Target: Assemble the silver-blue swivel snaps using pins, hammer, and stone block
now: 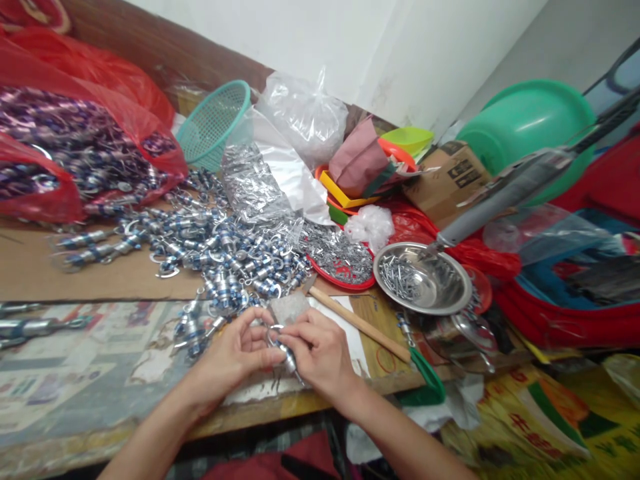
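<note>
Both hands meet at the table's front edge over one small silver metal fitting [289, 360] with a curved, hook-like end. My left hand [245, 343] is closed, its thumb and fingers about the curved end. My right hand [323, 350] pinches the fitting from the other side, and its fingers cover part of it. The fitting tilts down to the right. Just behind the hands lies a small clear plastic bag [290, 307]. A hammer with a wooden handle [360, 323] rests to the right. Many silver-and-blue fittings [235, 253] are heaped behind my left hand.
At the back left, a red plastic bag [165, 160] spills purple and blue fittings. A teal basket [215, 127] leans behind the heap. Small metal pieces fill a red plate [345, 257]; a steel bowl [450, 293] holds pins. A grey bar [505, 193] slants over the bowl. Green basin [535, 127] stands at right.
</note>
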`<state>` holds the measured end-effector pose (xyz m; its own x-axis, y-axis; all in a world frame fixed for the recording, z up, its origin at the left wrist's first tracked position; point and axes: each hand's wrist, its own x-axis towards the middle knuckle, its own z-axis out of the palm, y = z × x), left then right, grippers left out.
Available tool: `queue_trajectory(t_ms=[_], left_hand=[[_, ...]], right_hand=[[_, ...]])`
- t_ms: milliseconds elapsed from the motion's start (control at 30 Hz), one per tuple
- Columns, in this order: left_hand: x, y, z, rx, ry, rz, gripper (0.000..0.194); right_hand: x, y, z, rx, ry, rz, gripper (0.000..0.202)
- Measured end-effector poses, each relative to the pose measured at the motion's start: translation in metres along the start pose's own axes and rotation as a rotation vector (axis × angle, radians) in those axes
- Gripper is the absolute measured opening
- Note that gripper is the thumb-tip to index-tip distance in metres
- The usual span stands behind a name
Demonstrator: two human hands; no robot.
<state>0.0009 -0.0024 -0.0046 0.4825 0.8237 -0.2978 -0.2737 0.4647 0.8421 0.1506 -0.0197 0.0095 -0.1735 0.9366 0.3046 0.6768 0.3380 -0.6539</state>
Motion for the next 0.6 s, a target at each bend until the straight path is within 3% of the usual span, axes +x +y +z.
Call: queue_trajectory(t_ms=[100, 167, 267, 433, 600], left_hand=[[0.000, 0.000, 0.000, -0.012, -0.009, -0.004, 0.040], [0.001, -0.001, -0.001, -0.002, 0.008, -0.008, 0.041], [0.001, -0.002, -0.002, 0.024, 0.035, -0.015, 0.041], [0.001, -0.001, -0.001, 0.023, 0.045, -0.015, 0.041], [-0.001, 0.001, 0.002, 0.031, 0.057, -0.018, 0.041]], right_hand=[[0.000, 0.001, -0.002, 0.062, 0.005, -0.010, 0.016], [0.002, 0.009, -0.012, 0.113, 0.083, -0.004, 0.016], [0.003, 0.033, -0.033, -0.046, 0.201, 0.046, 0.015], [-0.006, 0.075, -0.057, -0.635, -0.116, 0.159, 0.021], [-0.008, 0.080, -0.060, -0.624, -0.272, 0.186, 0.020]])
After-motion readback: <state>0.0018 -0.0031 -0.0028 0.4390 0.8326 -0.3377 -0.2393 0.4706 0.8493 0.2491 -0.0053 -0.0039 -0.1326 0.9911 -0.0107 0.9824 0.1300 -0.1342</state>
